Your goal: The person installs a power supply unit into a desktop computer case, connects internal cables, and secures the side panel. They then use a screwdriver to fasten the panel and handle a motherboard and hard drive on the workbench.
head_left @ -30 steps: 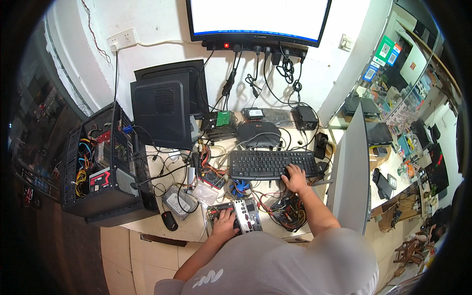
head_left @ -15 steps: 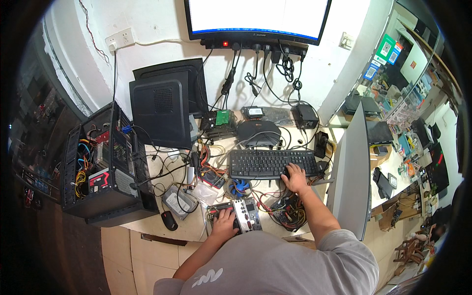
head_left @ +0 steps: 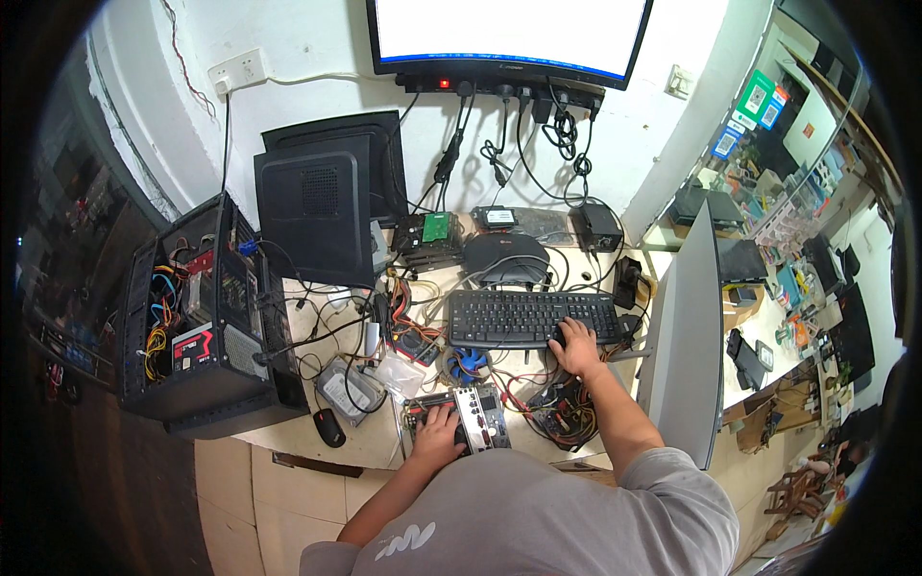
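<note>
My right hand (head_left: 577, 349) lies with fingers stretched over the right part of a black keyboard (head_left: 519, 324), touching its keys. Lower left, at the table's front edge, my left hand (head_left: 438, 437) rests with fingers spread on a circuit board (head_left: 419, 411). A silver metal port plate (head_left: 472, 420) stands just right of those fingers. My torso hides part of the board. Neither hand grips anything that I can see. Between keyboard and board sits a blue cooling fan (head_left: 468, 364). A monitor (head_left: 504, 36) on the wall shows a mostly white screen.
At left stands an opened black computer case (head_left: 230, 355). A hard drive (head_left: 348, 392) and a black mouse (head_left: 328, 428) lie near it. A power supply with coloured cables (head_left: 567, 418) is below the keyboard. A tall grey panel (head_left: 684, 336) stands at right. Loose cables cross the table.
The whole view has shifted very slightly. Both hands stay in the same places, on the keyboard and on the circuit board.
</note>
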### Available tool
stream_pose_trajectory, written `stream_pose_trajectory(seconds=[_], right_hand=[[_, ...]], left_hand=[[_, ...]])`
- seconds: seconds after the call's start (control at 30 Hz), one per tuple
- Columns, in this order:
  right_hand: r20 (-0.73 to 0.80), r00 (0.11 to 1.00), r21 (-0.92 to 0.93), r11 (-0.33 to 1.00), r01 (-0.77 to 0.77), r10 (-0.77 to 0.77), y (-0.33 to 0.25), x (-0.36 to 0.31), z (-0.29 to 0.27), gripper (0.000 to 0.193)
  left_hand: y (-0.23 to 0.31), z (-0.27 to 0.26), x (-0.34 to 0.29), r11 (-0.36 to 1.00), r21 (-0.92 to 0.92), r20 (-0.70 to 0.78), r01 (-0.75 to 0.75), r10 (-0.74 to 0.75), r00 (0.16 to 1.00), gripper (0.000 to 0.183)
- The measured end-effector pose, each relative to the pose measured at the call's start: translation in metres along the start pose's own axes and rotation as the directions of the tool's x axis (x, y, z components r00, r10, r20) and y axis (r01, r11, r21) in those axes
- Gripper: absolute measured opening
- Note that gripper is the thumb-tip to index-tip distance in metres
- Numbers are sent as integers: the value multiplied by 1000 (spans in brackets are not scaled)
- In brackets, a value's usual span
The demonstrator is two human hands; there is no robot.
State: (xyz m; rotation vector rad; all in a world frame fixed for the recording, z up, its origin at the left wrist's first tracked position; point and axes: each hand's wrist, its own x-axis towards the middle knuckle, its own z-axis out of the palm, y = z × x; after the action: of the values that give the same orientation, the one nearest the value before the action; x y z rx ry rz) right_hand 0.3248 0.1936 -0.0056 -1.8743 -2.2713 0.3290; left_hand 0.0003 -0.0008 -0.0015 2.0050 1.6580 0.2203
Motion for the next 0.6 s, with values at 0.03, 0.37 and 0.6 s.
stream_pose_trajectory(seconds=[0.03,0.37,0.6], right_hand=[[4,1000,-7,1000,-1,1,0,0,-1,57],[33,999,-25,1000,-14,15,-1,1,-1,57],[38,999,-33,999,-7,9,-4,1,-5,59]], left_hand=[[-1,2,0,1000,-1,-4,-1,1,1000,73],[1,-1,-1,1000,9,-4,4,-4,1000,74],[-1,1,-1,1000,-9,-19,-5,5,1000,73]])
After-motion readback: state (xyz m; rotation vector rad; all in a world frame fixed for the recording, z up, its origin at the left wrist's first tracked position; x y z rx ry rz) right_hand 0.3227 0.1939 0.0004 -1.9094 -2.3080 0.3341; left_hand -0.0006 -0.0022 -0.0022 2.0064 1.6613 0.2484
